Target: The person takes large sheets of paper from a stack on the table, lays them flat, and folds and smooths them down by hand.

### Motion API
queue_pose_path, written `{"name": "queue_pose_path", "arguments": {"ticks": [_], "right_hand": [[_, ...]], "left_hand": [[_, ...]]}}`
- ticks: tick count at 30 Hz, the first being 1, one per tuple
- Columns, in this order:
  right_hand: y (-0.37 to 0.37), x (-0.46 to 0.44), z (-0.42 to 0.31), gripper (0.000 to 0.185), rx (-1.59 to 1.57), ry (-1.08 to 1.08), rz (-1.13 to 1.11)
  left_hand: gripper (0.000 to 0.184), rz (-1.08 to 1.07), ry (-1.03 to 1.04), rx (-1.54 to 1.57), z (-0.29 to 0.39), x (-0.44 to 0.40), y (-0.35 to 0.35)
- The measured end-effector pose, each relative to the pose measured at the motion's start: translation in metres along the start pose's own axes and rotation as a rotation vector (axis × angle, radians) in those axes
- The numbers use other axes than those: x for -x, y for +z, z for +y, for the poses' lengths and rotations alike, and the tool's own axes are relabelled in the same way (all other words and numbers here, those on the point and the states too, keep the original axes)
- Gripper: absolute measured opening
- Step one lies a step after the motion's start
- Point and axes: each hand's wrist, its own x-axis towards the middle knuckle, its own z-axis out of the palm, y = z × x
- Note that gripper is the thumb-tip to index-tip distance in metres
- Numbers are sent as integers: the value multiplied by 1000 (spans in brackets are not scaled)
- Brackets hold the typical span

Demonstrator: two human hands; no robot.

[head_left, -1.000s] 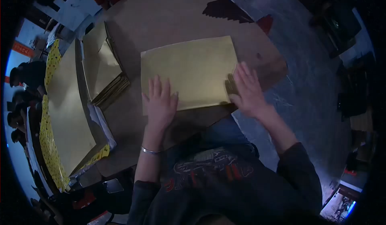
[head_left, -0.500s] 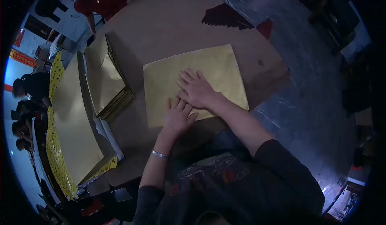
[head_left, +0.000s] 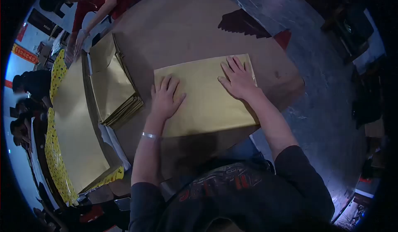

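Note:
A gold rectangular sheet (head_left: 203, 103), perhaps folded, lies flat on the brown table (head_left: 178, 29) in front of me. My left hand (head_left: 165, 99) rests with spread fingers on its left side. Near the upper right corner, my right hand (head_left: 238, 78) presses flat on the same sheet, its fingers apart. Neither hand grips anything. To the left stands a stack of folded gold sheets (head_left: 114, 82), with its layered edges facing me.
Large gold sheets (head_left: 76, 128) lie at the left over yellow patterned wrapping (head_left: 56, 153). A person in red (head_left: 105, 4) reaches in at the upper left. Dark jagged scraps (head_left: 242, 23) and a red piece (head_left: 282, 38) lie near the far right edge.
My hands have moved apart from the middle of the sheet, the right one toward its upper right corner, the left one to its left side. The person in red has come further into view.

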Motion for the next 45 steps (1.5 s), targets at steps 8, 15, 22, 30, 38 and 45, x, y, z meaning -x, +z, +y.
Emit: {"name": "queue_pose_path", "arguments": {"ticks": [8,15,22,30,38,45], "right_hand": [[-6,-13,24,74,64,158,-17],[-14,34,46,80,78,144,-96],[-8,91,-9,76,38,-269,11],[19,99,-95,68,-127,-698,22],[22,91,-117,30,1,-771,17],[13,80,-136,21,164,-761,80]], "left_hand": [[63,-70,-131,-45,-26,-40,5],[55,8,-118,-71,-39,-50,16],[47,-188,-133,69,-31,-94,-46],[49,-430,-95,43,-35,-117,-46],[48,-289,-84,49,-53,-101,-29],[57,77,-145,15,-36,-70,-37]]}}
